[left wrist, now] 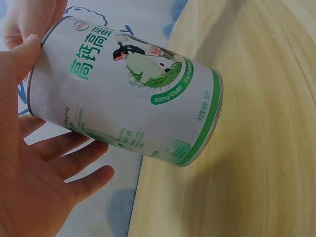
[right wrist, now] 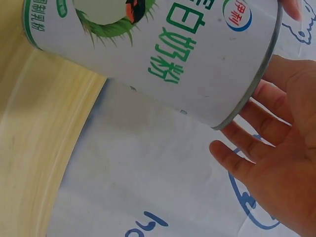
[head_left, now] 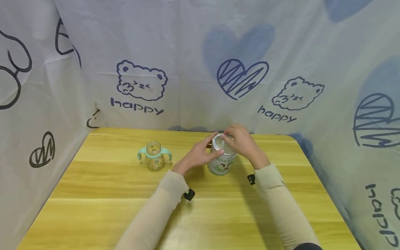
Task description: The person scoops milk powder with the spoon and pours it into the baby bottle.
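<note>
A white and green milk powder can stands on the table, its printed cow label facing me. My left hand holds the can's upper left side, the thumb across the near rim and fingers round the far side. In the left wrist view the lower fingers of the left hand spread beside the can. My right hand bends over the top, fingertips gripping at the rim. Its fingers show past the can's edge in the right wrist view; the exact pinch point is hidden. The can's top looks pale inside.
A clear baby bottle with mint green handles and no visible cap stands left of the can. Patterned cloth hangs behind the wooden table and along both sides. Dark wrist devices sit below the sleeves.
</note>
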`<state>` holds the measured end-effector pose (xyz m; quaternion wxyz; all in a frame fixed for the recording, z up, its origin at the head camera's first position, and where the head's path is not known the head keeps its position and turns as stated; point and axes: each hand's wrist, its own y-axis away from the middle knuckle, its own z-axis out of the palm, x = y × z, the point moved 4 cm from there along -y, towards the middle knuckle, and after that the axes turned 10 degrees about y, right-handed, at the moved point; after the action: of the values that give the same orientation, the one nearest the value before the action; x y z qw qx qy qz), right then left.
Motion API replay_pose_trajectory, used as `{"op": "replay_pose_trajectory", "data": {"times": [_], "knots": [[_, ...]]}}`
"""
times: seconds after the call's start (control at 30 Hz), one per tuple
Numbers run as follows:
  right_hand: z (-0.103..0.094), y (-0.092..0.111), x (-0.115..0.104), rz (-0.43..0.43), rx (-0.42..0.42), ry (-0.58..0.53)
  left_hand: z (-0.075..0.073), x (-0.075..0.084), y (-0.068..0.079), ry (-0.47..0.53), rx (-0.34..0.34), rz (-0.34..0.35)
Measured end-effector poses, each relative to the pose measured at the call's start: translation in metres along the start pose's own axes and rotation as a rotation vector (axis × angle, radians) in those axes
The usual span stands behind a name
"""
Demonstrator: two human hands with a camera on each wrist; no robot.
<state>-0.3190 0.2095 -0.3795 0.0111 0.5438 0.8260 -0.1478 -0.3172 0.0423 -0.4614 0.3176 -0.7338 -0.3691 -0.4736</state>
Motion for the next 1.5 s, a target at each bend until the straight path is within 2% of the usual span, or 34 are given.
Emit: {"op": "replay_pose_trajectory", "data": {"times": [0.23, 0.67, 0.93, 1.17, 1.5], "knots": [[0.003, 0.008, 0.006, 0.043, -0.017, -0.009, 0.004, -0.004, 0.002, -0.002, 0.006, -0.014], [0.005, 0.019, 0.023, 0.072, 0.005, -0.119, 0.003, -0.003, 0.003, -0.034, 0.022, -0.012], [-0.005, 0.024, 0.032, 0.142, 0.096, -0.161, 0.002, 0.0, 0.0, -0.031, 0.033, -0.015], [-0.01, 0.025, 0.034, 0.152, 0.165, -0.173, 0.001, 0.002, 0.001, -0.037, 0.031, -0.024], [-0.008, 0.024, 0.033, 0.157, 0.187, -0.181, 0.002, -0.001, -0.001, -0.037, 0.028, 0.002]]}}
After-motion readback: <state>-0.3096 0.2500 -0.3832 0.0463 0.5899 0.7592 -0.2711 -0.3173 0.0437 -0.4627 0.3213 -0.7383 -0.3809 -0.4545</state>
